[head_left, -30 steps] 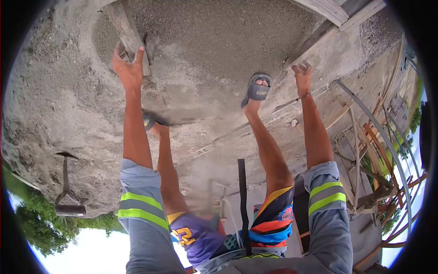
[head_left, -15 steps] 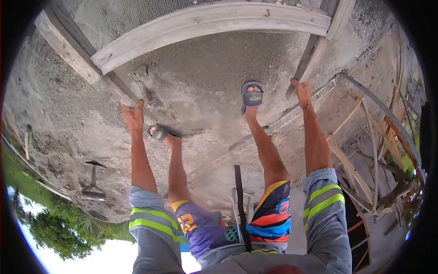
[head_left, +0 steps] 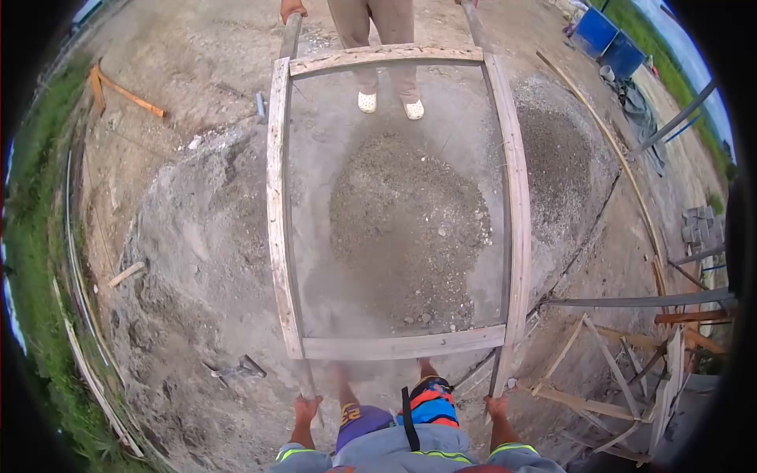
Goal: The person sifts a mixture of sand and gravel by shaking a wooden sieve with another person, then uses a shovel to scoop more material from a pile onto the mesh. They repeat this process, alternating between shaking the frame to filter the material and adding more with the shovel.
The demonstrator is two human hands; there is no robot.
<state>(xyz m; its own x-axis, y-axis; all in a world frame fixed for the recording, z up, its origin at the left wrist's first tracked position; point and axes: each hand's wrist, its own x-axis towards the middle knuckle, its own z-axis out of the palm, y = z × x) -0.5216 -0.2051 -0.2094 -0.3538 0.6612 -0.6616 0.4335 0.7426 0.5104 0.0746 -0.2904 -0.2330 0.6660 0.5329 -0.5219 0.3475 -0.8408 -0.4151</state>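
My left hand (head_left: 307, 409), low in the picture and left of centre, has its fingers closed around the near left handle end of the wooden frame (head_left: 404, 345). My right hand (head_left: 497, 407), low and right of centre, is wrapped on the matching handle end; I can't tell how each fingertip sits, small as they look from up here. The frame fills the middle of the picture, its near crossbar just above my patterned shorts (head_left: 433, 404) and its two long rails running up toward the top. At the top edge, a co-worker's hand (head_left: 293, 9) grips the far left handle, and another hand (head_left: 467, 2), cut off by the edge, is at the far right one. That person's pale clogs (head_left: 414, 109) show inside the far end of the frame. Within its outline I see a heap of gravelly sand (head_left: 402, 221) (damp-looking, darker than the ground around it). A shovel (head_left: 239, 369) lies at lower left, near my left hand. A second grey heap (head_left: 552, 158) spreads right of the frame, blue barrels (head_left: 620, 57) stand at upper right, and scrap lumber (head_left: 591, 404) is tangled at lower right.
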